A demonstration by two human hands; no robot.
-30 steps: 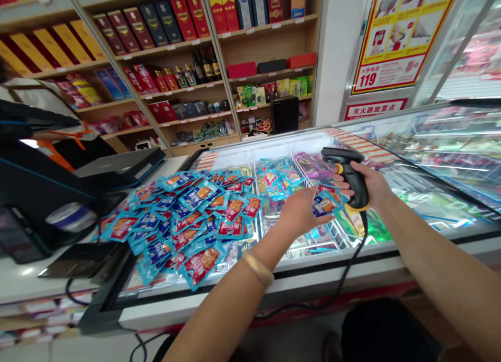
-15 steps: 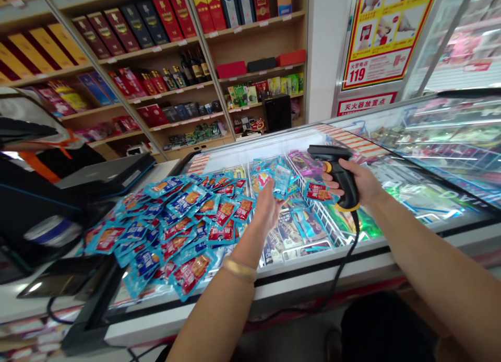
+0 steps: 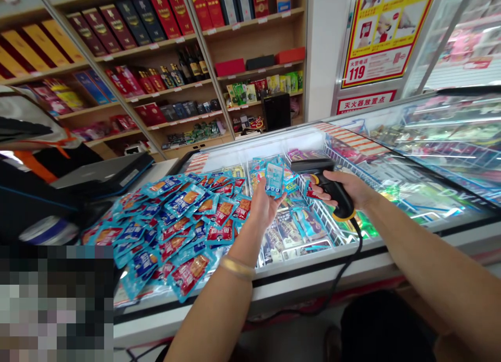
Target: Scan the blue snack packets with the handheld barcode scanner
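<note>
My left hand [image 3: 263, 204], with a gold bangle at the wrist, pinches a small light-blue snack packet [image 3: 274, 178] by its lower edge. The packet's pale printed side faces me. Wrapped around the grip of a black and yellow barcode scanner [image 3: 338, 196] is my right hand [image 3: 354, 188]. The scanner's head points left, a short way from the packet. A red snack packet [image 3: 310, 189] shows partly behind the right fingers; I cannot tell whether they touch it. Left of my left hand, a heap of blue and red snack packets [image 3: 183, 205] covers the glass top.
Under the glass of the chest freezer [image 3: 313, 272], wire baskets hold packaged goods. The scanner's cable [image 3: 344, 265] hangs over the front edge. At left stands a black device [image 3: 102, 176] beside a person's orange-trimmed clothing [image 3: 35, 166]. Shelves [image 3: 156, 47] of boxes and bottles line the back.
The scanner has moved left and slightly down, its head nearer the packet. The packet in my left hand has turned more upright, its pale side now facing me.
</note>
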